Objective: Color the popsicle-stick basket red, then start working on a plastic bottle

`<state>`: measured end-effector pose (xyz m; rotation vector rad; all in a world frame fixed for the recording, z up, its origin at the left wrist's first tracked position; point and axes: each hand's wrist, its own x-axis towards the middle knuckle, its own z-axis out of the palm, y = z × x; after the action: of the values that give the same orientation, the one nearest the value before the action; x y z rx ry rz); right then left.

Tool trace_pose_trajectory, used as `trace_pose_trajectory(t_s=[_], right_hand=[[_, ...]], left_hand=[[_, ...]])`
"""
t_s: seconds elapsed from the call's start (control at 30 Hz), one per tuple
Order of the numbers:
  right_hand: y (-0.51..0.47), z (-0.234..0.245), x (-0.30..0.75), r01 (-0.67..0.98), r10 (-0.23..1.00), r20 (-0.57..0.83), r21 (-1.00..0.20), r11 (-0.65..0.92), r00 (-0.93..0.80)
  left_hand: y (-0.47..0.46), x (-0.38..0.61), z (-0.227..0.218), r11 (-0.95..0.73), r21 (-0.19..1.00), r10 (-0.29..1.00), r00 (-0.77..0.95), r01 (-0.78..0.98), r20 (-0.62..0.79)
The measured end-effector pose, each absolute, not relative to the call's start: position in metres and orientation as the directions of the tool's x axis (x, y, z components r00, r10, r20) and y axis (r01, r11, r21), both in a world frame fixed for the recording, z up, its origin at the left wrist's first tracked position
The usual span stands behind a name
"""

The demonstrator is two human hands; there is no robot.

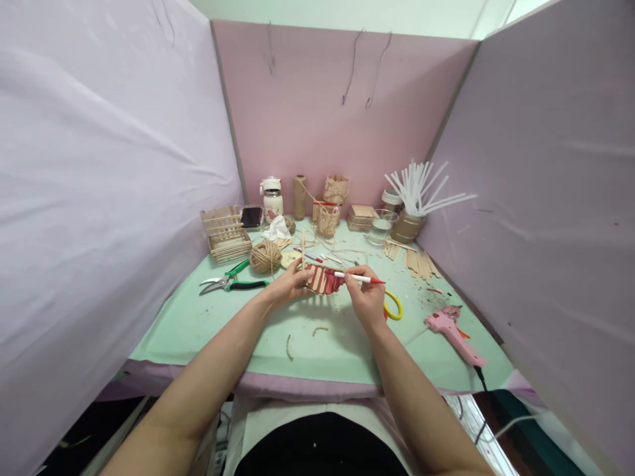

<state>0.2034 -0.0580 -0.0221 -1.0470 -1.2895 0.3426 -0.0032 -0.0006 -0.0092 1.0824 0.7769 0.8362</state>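
Observation:
My left hand (pixel 289 283) grips the left side of a small craft-stick piece (pixel 323 280) with red and pale wood stripes, holding it above the table. In my right hand (pixel 366 299) is a white marker pen (pixel 358 277) with a red end pointing right. Its other end touches or nearly touches the striped face. Yellow-handled scissors (pixel 393 305) lie beside my right hand, partly hidden by it. Left of my left hand are a ball of jute twine (pixel 265 256) and green-handled pruning shears (pixel 233 282).
A pink glue gun (pixel 455 336) lies at the right with its cord over the edge. Loose craft sticks (pixel 421 266), a water bowl (pixel 381 227) and a jar of white glue sticks (pixel 409 225) stand behind it. A stick basket (pixel 227 233) and a bottle (pixel 272 200) are back left.

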Motion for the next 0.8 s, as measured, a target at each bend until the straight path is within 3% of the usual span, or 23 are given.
trace_pose_trajectory(t_s=[0.43, 0.8], right_hand=[[-0.0589, -0.0226, 0.2041, 0.335, 0.742, 0.620, -0.776, 0.534, 0.254], [-0.0580, -0.0226, 0.2015, 0.308, 0.725, 0.610, -0.791, 0.529, 0.320]], left_hand=[[-0.0027, -0.0023, -0.0067, 0.240, 0.948, 0.876, 0.468, -0.209, -0.119], [-0.0009, -0.0028, -0.0094, 0.231, 0.951, 0.870, 0.481, -0.206, -0.107]])
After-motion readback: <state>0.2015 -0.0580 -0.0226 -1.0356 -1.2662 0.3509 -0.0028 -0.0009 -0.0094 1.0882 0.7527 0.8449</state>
